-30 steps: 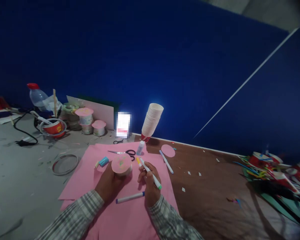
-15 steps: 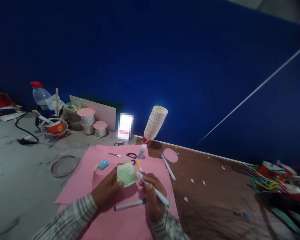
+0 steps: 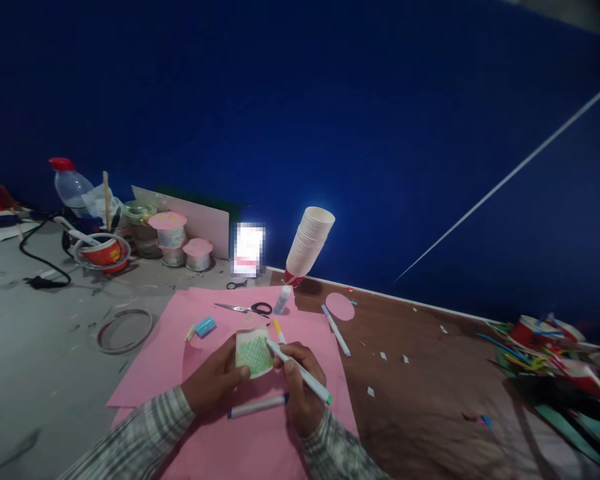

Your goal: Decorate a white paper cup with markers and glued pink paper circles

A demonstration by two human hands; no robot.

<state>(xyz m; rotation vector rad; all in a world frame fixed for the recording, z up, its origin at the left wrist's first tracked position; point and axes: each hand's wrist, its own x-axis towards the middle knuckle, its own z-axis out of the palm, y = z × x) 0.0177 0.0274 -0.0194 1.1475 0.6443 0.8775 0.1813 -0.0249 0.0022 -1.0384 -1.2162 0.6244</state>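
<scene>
My left hand point(image 3: 215, 380) is closed on a small white paper cup point(image 3: 254, 353), its thumb along the lower edge; green crosshatched lines cover the side facing me. In my right hand point(image 3: 303, 387) is a green marker point(image 3: 305, 373) with a white barrel, its tip at the cup's upper right side. Under both hands lies pink paper point(image 3: 240, 440). A blue-capped marker point(image 3: 257, 406) rests on the paper below the cup, its right end against my right hand. Scissors point(image 3: 245, 309), a glue stick point(image 3: 282, 300) and a yellow marker point(image 3: 279, 331) lie beyond the cup.
A tall leaning stack of paper cups point(image 3: 310, 243) stands by the blue wall. Pink-topped cups point(image 3: 167, 230) and a bottle point(image 3: 73, 190) are at the back left. A tape ring point(image 3: 125, 331) lies left; a pink disc point(image 3: 340, 307) and another marker point(image 3: 336, 331) lie right.
The marker tip has moved up and left from the cup's right edge onto its side, my right hand shifting with it. The cup has moved slightly; my left hand keeps its hold.
</scene>
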